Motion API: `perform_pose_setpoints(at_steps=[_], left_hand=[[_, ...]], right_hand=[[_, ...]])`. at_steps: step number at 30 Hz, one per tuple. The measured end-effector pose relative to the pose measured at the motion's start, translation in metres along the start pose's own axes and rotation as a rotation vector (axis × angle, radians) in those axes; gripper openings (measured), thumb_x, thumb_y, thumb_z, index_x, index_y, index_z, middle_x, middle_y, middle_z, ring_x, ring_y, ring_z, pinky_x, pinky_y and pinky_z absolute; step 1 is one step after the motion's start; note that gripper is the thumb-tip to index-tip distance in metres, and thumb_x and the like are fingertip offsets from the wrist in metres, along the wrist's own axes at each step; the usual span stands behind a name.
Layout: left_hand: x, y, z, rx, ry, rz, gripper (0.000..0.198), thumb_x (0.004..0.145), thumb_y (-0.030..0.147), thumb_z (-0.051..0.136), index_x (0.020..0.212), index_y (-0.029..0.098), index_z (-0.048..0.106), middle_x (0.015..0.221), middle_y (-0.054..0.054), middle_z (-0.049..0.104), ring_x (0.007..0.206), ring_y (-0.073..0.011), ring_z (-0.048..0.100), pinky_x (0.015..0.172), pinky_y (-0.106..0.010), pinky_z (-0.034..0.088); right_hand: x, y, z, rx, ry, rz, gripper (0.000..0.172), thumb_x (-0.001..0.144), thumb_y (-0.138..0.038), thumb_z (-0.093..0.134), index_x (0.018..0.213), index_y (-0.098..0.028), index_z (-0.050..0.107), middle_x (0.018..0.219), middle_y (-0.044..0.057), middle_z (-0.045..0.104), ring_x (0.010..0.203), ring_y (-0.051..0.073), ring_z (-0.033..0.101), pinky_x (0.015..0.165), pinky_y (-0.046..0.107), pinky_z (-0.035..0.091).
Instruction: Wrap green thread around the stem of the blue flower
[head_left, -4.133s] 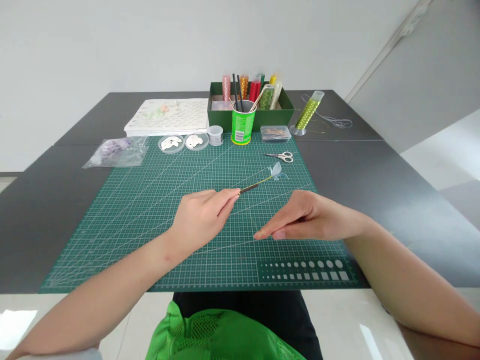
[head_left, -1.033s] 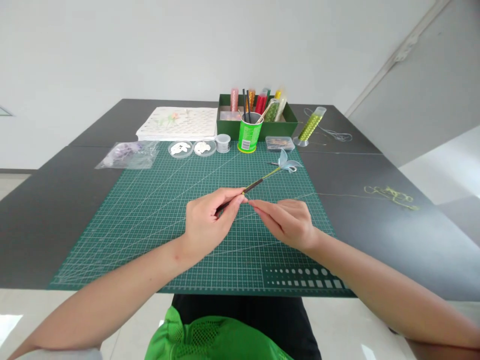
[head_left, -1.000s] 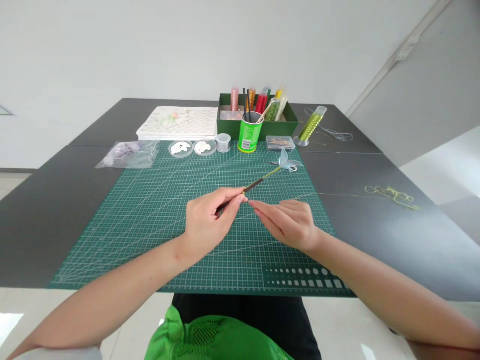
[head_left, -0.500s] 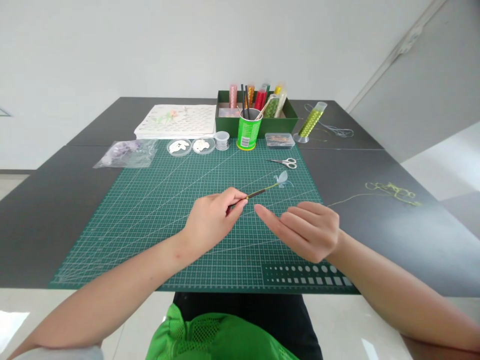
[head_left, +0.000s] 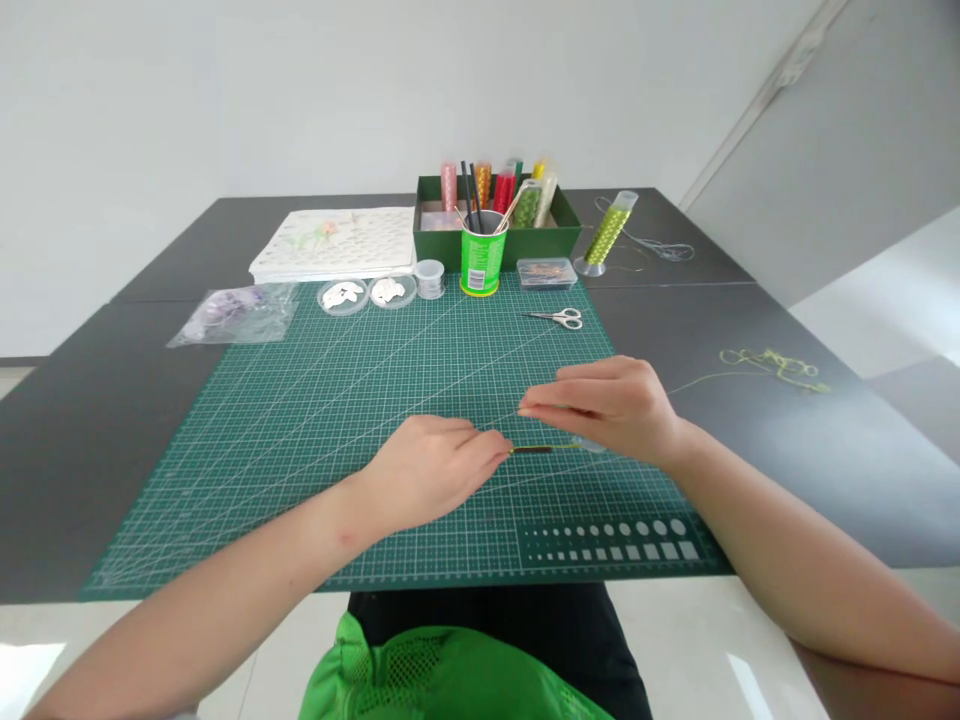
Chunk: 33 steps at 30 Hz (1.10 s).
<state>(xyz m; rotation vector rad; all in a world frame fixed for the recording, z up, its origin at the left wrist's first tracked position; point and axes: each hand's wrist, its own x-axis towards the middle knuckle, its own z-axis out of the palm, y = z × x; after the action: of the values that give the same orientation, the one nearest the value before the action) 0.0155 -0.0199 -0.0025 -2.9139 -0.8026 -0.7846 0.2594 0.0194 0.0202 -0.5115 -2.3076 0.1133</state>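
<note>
one stem [head_left: 562, 446], lower than before

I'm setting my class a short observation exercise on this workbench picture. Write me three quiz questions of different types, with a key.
1. Multiple choice. Which hand pinches the thin dark stick?
A) right
B) left
C) neither

2. True or false. The scissors lie on the green cutting mat.

3. Fill in the blank. The bright green cup stands just in front of a dark green ____ that holds several thread spools.

Key:
1. B, the left hand
2. True
3. box
</note>
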Motion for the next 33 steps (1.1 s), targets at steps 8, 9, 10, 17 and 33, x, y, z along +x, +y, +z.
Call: perform_pose_setpoints(at_steps=[8, 9, 10, 17, 33], left_hand=[[0.001, 0.006, 0.002, -0.145, -0.105, -0.161, 0.021, 0.105, 0.023, 0.053, 0.094, 0.017, 0.07, 0.069, 0.002, 0.073, 0.057, -0.0167, 0.07, 0.051, -0.027, 0.048], [0.002, 0.006, 0.002, -0.165, -0.101, -0.205, 0.018, 0.103, 0.022, 0.056, 0.095, 0.017, 0.071, 0.071, 0.002, 0.074, 0.058, -0.0167, 0.071, 0.051, -0.027, 0.048], [0.003, 0.006, 0.002, -0.188, -0.092, -0.25, 0.015, 0.102, 0.021, 0.058, 0.095, 0.017, 0.071, 0.072, 0.002, 0.075, 0.06, -0.0165, 0.071, 0.052, -0.026, 0.047], [0.005, 0.004, -0.001, -0.343, 0.028, -0.512, 0.007, 0.095, 0.015, 0.068, 0.091, 0.02, 0.071, 0.075, 0.008, 0.077, 0.054, -0.0084, 0.065, 0.048, -0.02, 0.038], [0.001, 0.012, 0.004, -0.025, -0.018, -0.191, 0.031, 0.107, 0.024, 0.046, 0.088, 0.018, 0.069, 0.059, 0.002, 0.066, 0.05, -0.0168, 0.064, 0.046, -0.028, 0.04]], right_hand=[[0.003, -0.009, -0.01, 0.193, -0.115, 0.044, 0.022, 0.104, -0.029, 0.06, 0.092, -0.016, 0.074, 0.061, -0.003, 0.061, 0.051, 0.005, 0.051, 0.05, 0.018, 0.037], [0.004, -0.012, -0.011, 0.191, -0.114, 0.031, 0.02, 0.104, -0.027, 0.061, 0.092, -0.016, 0.073, 0.06, -0.004, 0.059, 0.05, 0.005, 0.05, 0.05, 0.019, 0.037], [0.004, -0.015, -0.011, 0.194, -0.114, 0.016, 0.019, 0.103, -0.026, 0.062, 0.093, -0.015, 0.073, 0.059, -0.004, 0.058, 0.05, 0.005, 0.049, 0.05, 0.02, 0.036], [0.002, -0.023, -0.004, 0.269, -0.248, -0.097, 0.024, 0.106, -0.022, 0.056, 0.09, -0.013, 0.072, 0.064, -0.001, 0.066, 0.052, 0.007, 0.055, 0.048, 0.024, 0.035], [-0.001, -0.021, -0.003, -0.013, -0.021, -0.081, 0.009, 0.1, -0.018, 0.065, 0.095, -0.012, 0.07, 0.069, 0.0, 0.072, 0.054, 0.009, 0.062, 0.049, 0.024, 0.042]])
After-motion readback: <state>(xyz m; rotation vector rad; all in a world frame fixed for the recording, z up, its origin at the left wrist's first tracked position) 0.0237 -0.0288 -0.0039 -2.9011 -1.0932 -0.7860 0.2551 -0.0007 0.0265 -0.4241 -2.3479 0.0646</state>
